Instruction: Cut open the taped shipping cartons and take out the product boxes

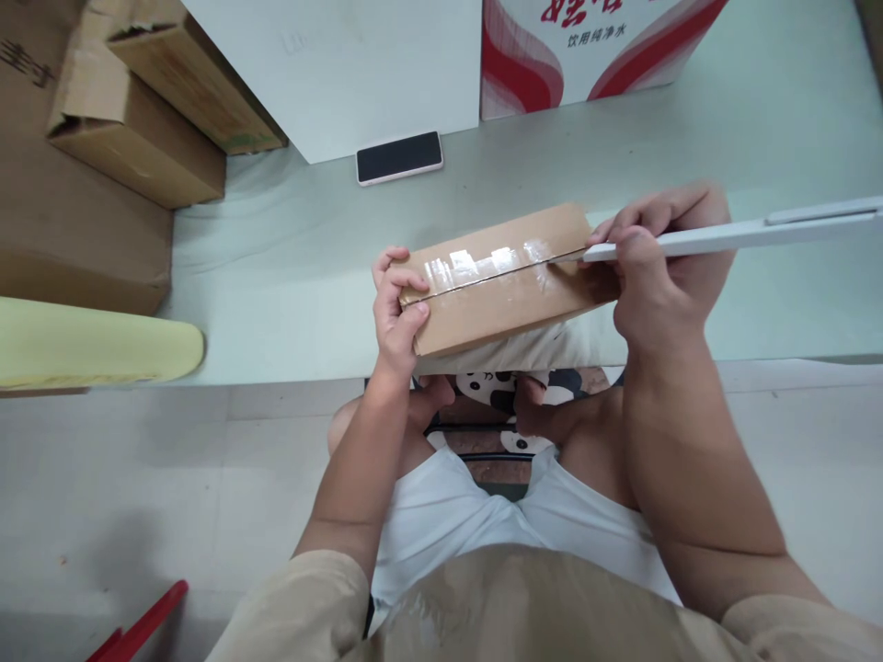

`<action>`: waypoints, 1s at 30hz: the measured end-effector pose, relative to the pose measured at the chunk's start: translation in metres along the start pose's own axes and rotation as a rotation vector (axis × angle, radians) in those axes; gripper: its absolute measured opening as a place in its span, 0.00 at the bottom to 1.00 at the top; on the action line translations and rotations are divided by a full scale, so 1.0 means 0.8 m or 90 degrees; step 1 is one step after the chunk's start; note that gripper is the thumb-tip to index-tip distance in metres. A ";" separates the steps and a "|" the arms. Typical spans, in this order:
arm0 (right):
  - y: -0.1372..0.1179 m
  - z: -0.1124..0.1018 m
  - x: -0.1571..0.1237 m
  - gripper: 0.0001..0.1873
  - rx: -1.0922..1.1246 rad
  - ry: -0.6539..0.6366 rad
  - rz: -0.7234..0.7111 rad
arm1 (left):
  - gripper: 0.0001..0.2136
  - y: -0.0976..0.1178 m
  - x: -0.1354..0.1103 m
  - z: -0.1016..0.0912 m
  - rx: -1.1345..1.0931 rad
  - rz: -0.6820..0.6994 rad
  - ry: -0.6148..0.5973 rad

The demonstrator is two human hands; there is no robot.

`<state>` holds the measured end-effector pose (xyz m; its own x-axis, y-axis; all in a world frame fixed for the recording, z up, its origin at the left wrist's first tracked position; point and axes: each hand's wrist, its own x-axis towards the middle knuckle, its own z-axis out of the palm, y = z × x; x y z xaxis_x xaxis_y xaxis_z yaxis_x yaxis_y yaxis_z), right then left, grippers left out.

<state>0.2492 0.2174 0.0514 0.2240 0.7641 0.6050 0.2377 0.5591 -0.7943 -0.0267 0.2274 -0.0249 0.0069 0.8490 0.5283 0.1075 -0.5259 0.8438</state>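
Observation:
My left hand [400, 303] is closed round the left end of a small brown cardboard box [497, 317], its fingers over the top edge. Shiny clear tape [475, 264] runs along the middle seam on the face turned up to me. My right hand [672, 257] is closed on a long, slim white tool [751, 236] that sticks out far to the right. The tool's narrow end lies at the right end of the seam, where a dark gap shows; whether a blade is there is hidden. Some right fingers are beside the box's right end. The box is held tilted above the table's front edge.
A phone [398, 158] lies on the pale green table [779, 138], against a white box [393, 74]. A red-and-white carton [593, 55] stands at the back. Brown cartons [158, 138] and a yellow roll-shaped object [97, 345] are at left. Something red [148, 621] shows below.

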 end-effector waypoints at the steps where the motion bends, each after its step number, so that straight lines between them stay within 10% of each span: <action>1: 0.002 0.001 0.000 0.23 0.006 0.009 -0.006 | 0.25 0.000 0.000 0.000 -0.001 0.003 -0.001; 16: -0.007 0.003 0.006 0.20 0.162 0.060 0.013 | 0.24 0.007 0.001 0.002 -0.029 0.003 0.013; 30: 0.019 -0.020 0.004 0.09 0.293 0.344 0.318 | 0.29 0.022 0.005 0.005 -0.131 -0.061 0.070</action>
<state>0.2685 0.2229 0.0421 0.6461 0.7626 0.0311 -0.3874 0.3627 -0.8476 -0.0208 0.2219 -0.0082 -0.1027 0.8910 0.4423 -0.1021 -0.4518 0.8863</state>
